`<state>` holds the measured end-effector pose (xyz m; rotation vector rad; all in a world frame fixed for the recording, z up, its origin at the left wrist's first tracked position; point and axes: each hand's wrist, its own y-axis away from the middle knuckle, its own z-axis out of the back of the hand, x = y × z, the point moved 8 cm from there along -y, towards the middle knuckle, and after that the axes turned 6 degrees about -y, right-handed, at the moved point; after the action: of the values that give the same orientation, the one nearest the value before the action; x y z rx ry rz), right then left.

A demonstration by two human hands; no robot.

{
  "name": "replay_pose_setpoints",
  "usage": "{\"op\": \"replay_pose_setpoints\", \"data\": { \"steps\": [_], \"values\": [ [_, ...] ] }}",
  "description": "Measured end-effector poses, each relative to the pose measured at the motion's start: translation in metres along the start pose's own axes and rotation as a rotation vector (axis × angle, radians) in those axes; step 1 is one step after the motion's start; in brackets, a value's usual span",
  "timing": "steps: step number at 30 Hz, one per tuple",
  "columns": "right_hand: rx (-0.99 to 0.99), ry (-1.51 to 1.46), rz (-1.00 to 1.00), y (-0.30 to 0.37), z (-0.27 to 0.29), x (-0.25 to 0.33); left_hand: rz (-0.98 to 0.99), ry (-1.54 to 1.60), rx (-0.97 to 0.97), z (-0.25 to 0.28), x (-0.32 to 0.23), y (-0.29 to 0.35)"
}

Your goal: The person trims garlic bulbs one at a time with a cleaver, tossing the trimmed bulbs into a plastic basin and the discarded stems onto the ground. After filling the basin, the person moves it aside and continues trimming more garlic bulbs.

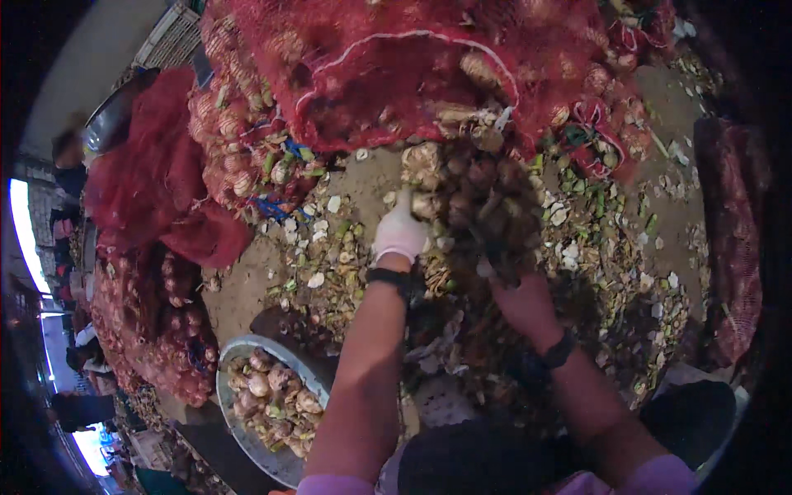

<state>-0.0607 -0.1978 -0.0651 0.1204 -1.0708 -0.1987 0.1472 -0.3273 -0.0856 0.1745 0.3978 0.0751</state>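
My left hand (400, 231), in a white glove, reaches into the heap in the middle. Its fingers close on a pale garlic bulb (426, 205) at the left side of the heap. Just beyond lies a larger whitish bulb cluster (421, 163). Darker bulbs (487, 177) are piled to the right in shadow. My right hand (525, 304) is closed, nearer to me and to the right. It grips something dark that points toward the heap; shadow hides what it is.
Red mesh sacks (561, 58) full of bulbs stand along the far side and the left. A metal basin (227, 404) of bulbs is by my left forearm. Husks and stem scraps (355, 280) litter the ground. Another mesh sack (737, 247) lies at the far right.
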Motion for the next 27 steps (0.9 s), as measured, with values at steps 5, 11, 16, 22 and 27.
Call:
{"op": "replay_pose_setpoints", "data": {
  "steps": [5, 11, 16, 22, 27],
  "values": [
    [0.079, 0.281, 0.082, 0.001, 0.006, 0.036, -0.256, 0.773, -0.158, 0.017, 0.004, 0.081],
    [0.091, 0.284, 0.546, 0.036, -0.019, 0.083, -0.349, 0.387, 0.028, 0.035, -0.009, 0.169],
    [0.117, 0.272, 0.683, 0.047, -0.026, 0.106, -0.175, 0.657, -0.085, 0.032, 0.020, 0.180],
    [0.110, 0.299, 0.677, 0.050, -0.023, 0.104, -0.042, 0.835, 0.113, 0.022, 0.012, 0.187],
    [0.192, 0.328, 0.710, 0.058, -0.030, 0.112, 0.110, 1.217, -0.052, -0.002, 0.046, 0.188]
  ]
}}
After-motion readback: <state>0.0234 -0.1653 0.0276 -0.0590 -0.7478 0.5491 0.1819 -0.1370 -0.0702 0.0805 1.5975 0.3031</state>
